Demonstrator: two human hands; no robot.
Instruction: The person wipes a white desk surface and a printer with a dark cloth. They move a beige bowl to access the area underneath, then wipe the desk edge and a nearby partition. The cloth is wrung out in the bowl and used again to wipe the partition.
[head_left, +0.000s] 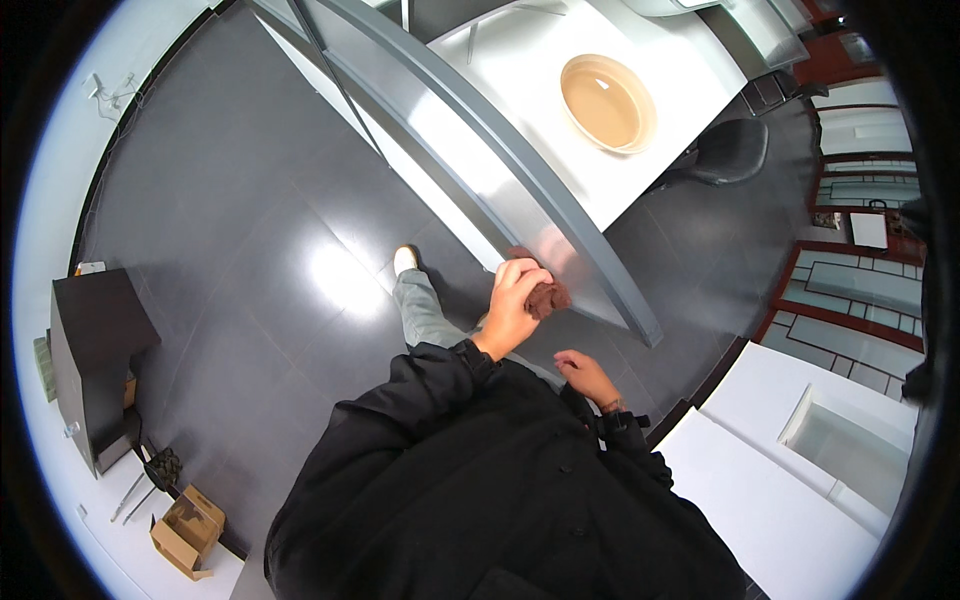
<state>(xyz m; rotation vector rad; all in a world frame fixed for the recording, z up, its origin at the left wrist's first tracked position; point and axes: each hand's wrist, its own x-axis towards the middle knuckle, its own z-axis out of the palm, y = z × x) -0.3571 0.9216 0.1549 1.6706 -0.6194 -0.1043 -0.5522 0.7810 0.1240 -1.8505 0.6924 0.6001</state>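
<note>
My left hand (pixel 515 308) is closed around a brown cloth (pixel 546 298), its fingers bunching the fabric. The cloth is at the glass face of a grey-framed partition (pixel 590 240), where a blurred reflection of the hand shows. My right hand (pixel 588 380) hangs low by my body, to the right of the left one. Its fingers are loosely bent and apart, with nothing seen in them. Beyond the partition, a round beige basin (pixel 648 122) stands on a white desk (pixel 500 75).
A black chair (pixel 735 152) stands beside the desk. At lower right is a white cabinet (pixel 760 480). A dark cabinet (pixel 95 330) and an open cardboard box (pixel 185 535) are at left. My foot (pixel 404 260) is on the dark tiled floor close to the partition's base.
</note>
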